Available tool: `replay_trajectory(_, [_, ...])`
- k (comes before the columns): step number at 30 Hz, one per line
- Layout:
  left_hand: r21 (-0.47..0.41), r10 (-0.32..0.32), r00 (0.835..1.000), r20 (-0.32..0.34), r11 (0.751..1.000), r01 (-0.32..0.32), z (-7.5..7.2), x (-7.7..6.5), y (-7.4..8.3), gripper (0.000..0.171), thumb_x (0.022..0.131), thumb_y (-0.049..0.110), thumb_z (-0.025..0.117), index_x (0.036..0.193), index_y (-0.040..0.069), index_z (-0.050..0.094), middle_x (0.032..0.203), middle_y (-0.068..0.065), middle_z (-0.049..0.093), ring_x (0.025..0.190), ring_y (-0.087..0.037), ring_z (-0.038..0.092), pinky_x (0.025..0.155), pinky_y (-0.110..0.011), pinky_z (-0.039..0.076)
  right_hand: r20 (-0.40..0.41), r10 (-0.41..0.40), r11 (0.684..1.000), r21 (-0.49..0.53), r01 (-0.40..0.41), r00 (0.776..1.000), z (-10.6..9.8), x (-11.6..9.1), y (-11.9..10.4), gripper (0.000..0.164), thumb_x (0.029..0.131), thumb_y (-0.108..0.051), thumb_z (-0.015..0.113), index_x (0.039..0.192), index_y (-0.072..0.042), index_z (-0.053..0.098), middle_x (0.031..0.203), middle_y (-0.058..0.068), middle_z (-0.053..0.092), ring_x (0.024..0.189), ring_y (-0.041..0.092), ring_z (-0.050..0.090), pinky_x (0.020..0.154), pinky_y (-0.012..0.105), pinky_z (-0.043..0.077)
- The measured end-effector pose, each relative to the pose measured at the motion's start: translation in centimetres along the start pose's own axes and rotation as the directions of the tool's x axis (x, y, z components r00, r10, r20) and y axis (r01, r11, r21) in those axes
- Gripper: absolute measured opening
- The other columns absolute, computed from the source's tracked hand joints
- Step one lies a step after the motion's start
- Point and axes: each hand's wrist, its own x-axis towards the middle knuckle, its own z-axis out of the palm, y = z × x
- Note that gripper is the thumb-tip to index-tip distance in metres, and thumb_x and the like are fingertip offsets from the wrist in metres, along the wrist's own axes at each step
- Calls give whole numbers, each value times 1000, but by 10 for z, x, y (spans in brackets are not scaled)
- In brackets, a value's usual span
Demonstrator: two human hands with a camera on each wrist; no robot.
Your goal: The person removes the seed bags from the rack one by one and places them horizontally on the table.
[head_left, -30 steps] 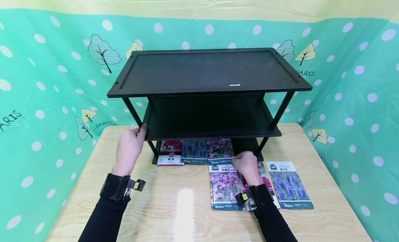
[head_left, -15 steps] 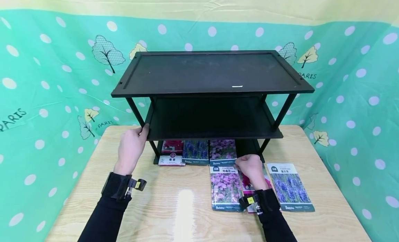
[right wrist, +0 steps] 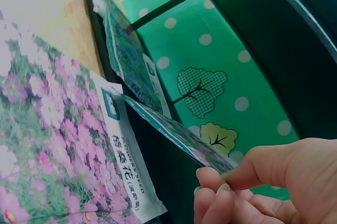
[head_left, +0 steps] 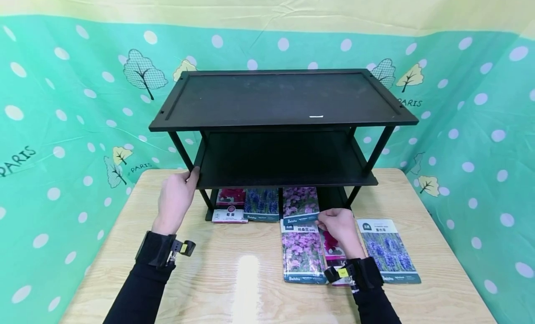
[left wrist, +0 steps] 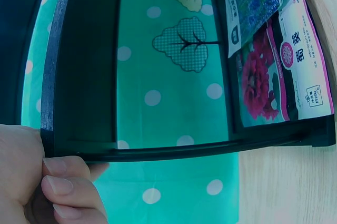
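Observation:
My left hand (head_left: 176,201) grips the left front corner of the middle board on a black three-tier shelf (head_left: 284,99), its thumb over the edge. In the left wrist view, curled fingers (left wrist: 73,190) wrap round that corner. With thumb and fingertips my right hand (head_left: 338,226) pinches the front right corner of a pink-flower seed packet (head_left: 301,203) on the bottom tier. The right wrist view shows this packet (right wrist: 181,137) tilted, its pinched edge raised. Just in front, a second pink-flower seed packet (head_left: 303,254) lies flat on the table.
On the bottom tier, left, lie a red-flower packet (head_left: 230,205) and a blue-flower packet (head_left: 261,204). Another red-flower packet (head_left: 333,249) lies partly under my right forearm. A blue-flower packet (head_left: 388,250) is on the table at right. Polka-dot cloth (head_left: 62,129) hangs around the table.
The pink-flower packet on the bottom tier has shifted slightly right and its right corner is lifted, with my right hand moving slightly right. My left hand keeps its grip on the shelf.

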Motion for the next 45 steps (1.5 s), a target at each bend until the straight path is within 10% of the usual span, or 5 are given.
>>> replay_trajectory(45, [-12, 20, 1000, -24, 1000, -20, 1, -1, -1, 62, 110, 49, 39, 67, 8, 59, 53, 2, 32, 41, -16, 28, 37, -29, 23, 83, 17, 994, 108, -26, 996, 2, -52, 0, 13, 94, -1, 66, 105, 6, 70, 87, 14, 76, 76, 23, 72, 69, 31, 59])
